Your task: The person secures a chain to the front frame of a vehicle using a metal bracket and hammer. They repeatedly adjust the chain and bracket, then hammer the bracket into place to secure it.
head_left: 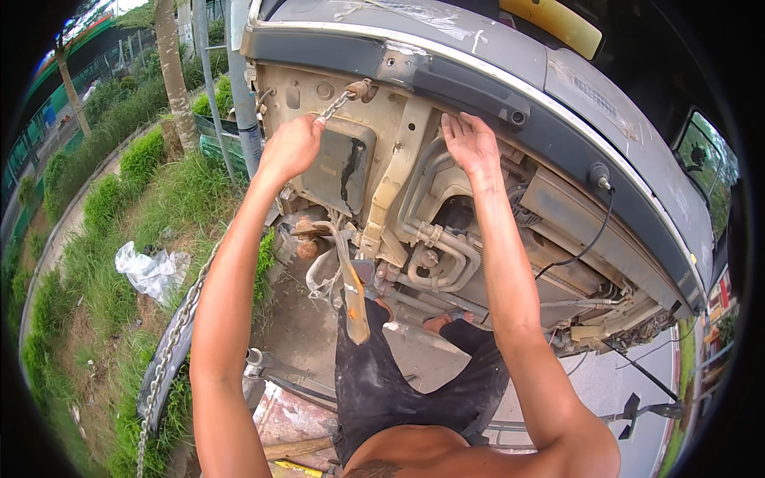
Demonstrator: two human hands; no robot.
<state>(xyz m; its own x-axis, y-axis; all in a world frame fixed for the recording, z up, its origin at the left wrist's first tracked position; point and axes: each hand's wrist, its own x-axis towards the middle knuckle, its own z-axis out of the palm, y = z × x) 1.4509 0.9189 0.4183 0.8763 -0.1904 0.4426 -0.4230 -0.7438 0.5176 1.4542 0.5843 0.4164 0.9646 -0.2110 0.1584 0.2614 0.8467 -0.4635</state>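
- The left hand (293, 149) was closed tightly, its fingers curled round a steel chain (339, 103) below the left end of the dark bumper (472, 84).
- The right hand (472, 150) was loosely open, fingers slightly bent near the bumper's lower edge; whether they touched it could not be told.
- The chain's chunky links met a rusty, rounded fitting (361, 89) just under the bumper.
- Bent, dusty metal pipes (422, 179) ran below the bumper.
- Both bare arms reached up toward the bumper, right palm facing the wearer.

The left hand (293, 146) grips a chain (338, 104) while the right hand (472, 145) is at the dark bumper (470, 89).
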